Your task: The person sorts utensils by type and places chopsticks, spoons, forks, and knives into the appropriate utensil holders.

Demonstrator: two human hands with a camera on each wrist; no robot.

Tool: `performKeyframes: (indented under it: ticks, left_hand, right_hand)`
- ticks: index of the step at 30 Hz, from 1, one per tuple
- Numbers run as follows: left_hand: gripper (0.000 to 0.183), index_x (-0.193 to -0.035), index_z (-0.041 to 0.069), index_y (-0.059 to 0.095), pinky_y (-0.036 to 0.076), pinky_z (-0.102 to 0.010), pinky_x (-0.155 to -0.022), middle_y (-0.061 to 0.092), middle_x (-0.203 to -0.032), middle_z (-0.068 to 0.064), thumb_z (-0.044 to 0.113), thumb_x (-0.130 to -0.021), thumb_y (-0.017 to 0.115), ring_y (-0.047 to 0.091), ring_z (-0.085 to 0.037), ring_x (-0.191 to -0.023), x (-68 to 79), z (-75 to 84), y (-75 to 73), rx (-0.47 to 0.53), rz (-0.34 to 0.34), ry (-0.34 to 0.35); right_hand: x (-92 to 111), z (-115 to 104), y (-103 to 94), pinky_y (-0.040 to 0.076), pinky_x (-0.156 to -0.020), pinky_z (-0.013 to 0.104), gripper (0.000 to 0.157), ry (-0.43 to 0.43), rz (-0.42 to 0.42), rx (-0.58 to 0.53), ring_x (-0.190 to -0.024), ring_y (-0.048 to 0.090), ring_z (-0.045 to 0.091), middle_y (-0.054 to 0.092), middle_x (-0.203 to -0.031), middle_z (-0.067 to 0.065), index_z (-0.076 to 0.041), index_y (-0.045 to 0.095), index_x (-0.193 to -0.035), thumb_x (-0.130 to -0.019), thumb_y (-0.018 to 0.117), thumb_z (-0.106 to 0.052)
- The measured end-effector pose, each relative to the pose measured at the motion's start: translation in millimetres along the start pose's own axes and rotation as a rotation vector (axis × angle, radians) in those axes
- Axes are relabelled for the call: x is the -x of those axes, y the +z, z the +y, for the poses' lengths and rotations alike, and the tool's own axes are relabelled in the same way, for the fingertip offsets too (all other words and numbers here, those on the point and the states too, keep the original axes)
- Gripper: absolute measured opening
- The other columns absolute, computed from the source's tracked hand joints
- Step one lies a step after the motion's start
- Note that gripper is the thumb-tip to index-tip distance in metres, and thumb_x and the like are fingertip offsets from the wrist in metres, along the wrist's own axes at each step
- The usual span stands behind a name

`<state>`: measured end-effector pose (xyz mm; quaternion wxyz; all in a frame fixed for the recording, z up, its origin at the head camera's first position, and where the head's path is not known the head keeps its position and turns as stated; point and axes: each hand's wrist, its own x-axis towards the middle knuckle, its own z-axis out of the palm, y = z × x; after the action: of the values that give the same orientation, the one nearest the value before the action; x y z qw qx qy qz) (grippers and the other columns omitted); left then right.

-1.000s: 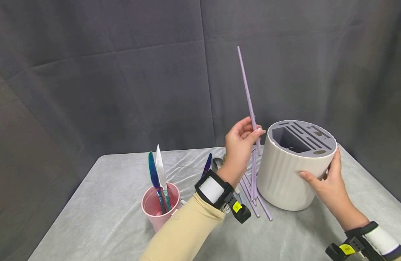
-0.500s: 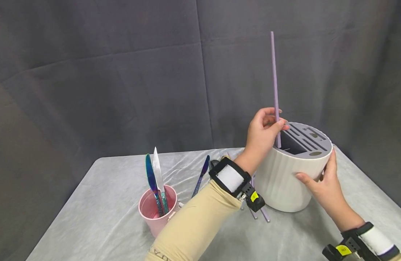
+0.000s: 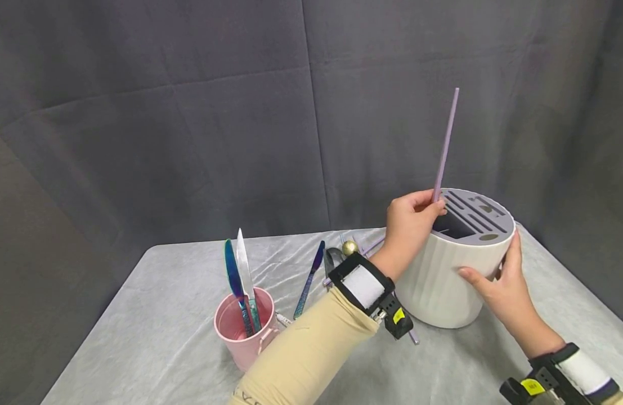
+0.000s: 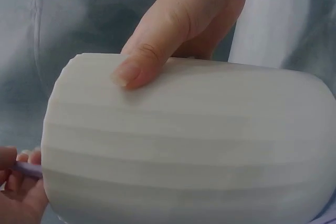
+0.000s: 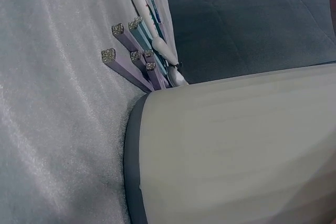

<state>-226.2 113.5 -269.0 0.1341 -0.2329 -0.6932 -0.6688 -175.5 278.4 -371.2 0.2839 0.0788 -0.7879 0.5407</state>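
Note:
A ribbed white utensil holder (image 3: pixel 440 281) with a grey slotted top stands on the right of the table. My left hand (image 3: pixel 408 222) pinches a purple chopstick (image 3: pixel 448 140) at the large compartment on the holder's left side. The chopstick points up, leaning slightly right, and its lower end is hidden behind the fingers and the rim. Against the holder's right side my right hand (image 3: pixel 511 287) grips with the thumb in front. In the left wrist view that thumb (image 4: pixel 139 69) presses the white wall.
Left of the arm, a pink cup (image 3: pixel 244 349) holds two knives (image 3: pixel 242 281). A dark blue-handled knife (image 3: pixel 310 278) lies behind it, near a gold ball-shaped piece (image 3: pixel 349 247). Beside the holder lie several more chopsticks (image 5: pixel 126 69) and a white-handled utensil (image 5: pixel 144 9).
My left hand has carried the chopstick rightward to the holder's large compartment, then lowered it, and its top now leans right. The right hand keeps its grip on the holder.

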Motion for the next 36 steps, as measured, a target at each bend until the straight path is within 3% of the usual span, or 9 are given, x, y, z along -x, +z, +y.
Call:
performKeyframes:
  ticks: [4, 8, 13, 16, 23, 29, 33, 36]
  left_hand:
    - [0.022, -0.108, -0.006, 0.069, 0.047, -0.010, -0.067, 0.073, -0.093, -0.013, -0.007, -0.086, 0.068, 0.066, -0.006, -0.077, -0.1, 1.0, 0.0, -0.067, -0.002, 0.021]
    - [0.023, -0.109, -0.005, 0.068, 0.048, -0.009, -0.068, 0.071, -0.090, -0.014, -0.009, -0.086, 0.067, 0.063, -0.005, -0.074, -0.3, 3.0, -1.1, -0.101, -0.092, 0.044]
    - [0.016, -0.103, -0.005, 0.070, 0.048, -0.010, -0.066, 0.071, -0.085, -0.012, 0.006, -0.094, 0.063, 0.065, -0.004, -0.070, -0.8, 7.3, -3.7, -0.108, -0.187, 0.028]
    - [0.021, -0.100, -0.005, 0.070, 0.047, -0.011, -0.065, 0.072, -0.083, -0.012, 0.012, -0.097, 0.060, 0.064, -0.003, -0.070, -0.9, 8.5, -4.3, -0.109, -0.185, 0.027]
    - [0.015, -0.104, -0.004, 0.071, 0.045, -0.008, -0.067, 0.072, -0.088, -0.010, 0.001, -0.092, 0.063, 0.064, -0.003, -0.076, 1.9, 10.1, -5.7, -0.220, -0.192, 0.047]
    - [0.020, -0.111, -0.002, 0.069, 0.045, -0.007, -0.073, 0.071, -0.097, -0.008, 0.004, -0.092, 0.064, 0.063, -0.003, -0.083, 2.6, 9.8, -6.6, -0.252, -0.229, 0.041]
    - [0.025, -0.115, -0.004, 0.066, 0.045, -0.008, -0.078, 0.070, -0.102, -0.012, 0.001, -0.091, 0.065, 0.066, -0.009, -0.092, 1.9, 5.3, -6.9, -0.212, -0.244, 0.045]
    - [0.027, -0.117, -0.007, 0.064, 0.046, -0.009, -0.079, 0.069, -0.104, -0.014, 0.000, -0.090, 0.065, 0.066, -0.011, -0.096, 3.4, 0.0, -10.4, -0.150, -0.198, 0.046]
  right_hand:
    - [0.4, -0.2, -0.2, 0.022, -0.108, 0.031, 0.106, 0.011, -0.001, -0.002, -0.133, 0.024, 0.010, 0.021, -0.154, 0.004, -0.029, 0.005, -0.155, -0.080, 0.073, 0.003]
    - [0.2, 0.2, -0.7, 0.019, -0.110, 0.038, 0.105, 0.021, -0.003, -0.013, -0.134, 0.023, 0.011, 0.020, -0.154, 0.004, -0.029, 0.004, -0.155, -0.081, 0.072, 0.002]
    - [-1.0, 0.2, -1.5, 0.023, -0.108, 0.031, 0.106, 0.004, 0.005, -0.019, -0.133, 0.025, 0.010, 0.023, -0.153, 0.002, -0.028, 0.006, -0.155, -0.079, 0.073, 0.004]
    - [-0.7, 0.1, -2.0, 0.024, -0.106, 0.028, 0.106, -0.001, 0.010, -0.018, -0.132, 0.026, 0.010, 0.023, -0.153, 0.001, -0.028, 0.007, -0.155, -0.079, 0.074, 0.003]
    - [0.6, -1.1, -1.4, 0.026, -0.106, 0.027, 0.106, 0.004, 0.003, -0.033, -0.132, 0.025, 0.010, 0.022, -0.153, 0.002, -0.028, 0.006, -0.155, -0.079, 0.073, 0.004]
    - [-0.5, -2.6, -1.7, 0.025, -0.106, 0.030, 0.105, 0.007, 0.003, -0.038, -0.132, 0.025, 0.011, 0.022, -0.153, 0.001, -0.028, 0.006, -0.155, -0.080, 0.072, 0.003]
    - [-0.7, -2.3, -2.7, 0.026, -0.105, 0.028, 0.103, 0.007, 0.011, -0.041, -0.132, 0.026, 0.011, 0.023, -0.153, 0.001, -0.028, 0.007, -0.155, -0.080, 0.072, 0.003]
    - [0.2, -1.6, -4.0, 0.026, -0.105, 0.028, 0.103, 0.011, 0.013, -0.040, -0.132, 0.026, 0.011, 0.023, -0.152, 0.000, -0.028, 0.008, -0.155, -0.080, 0.072, 0.002]
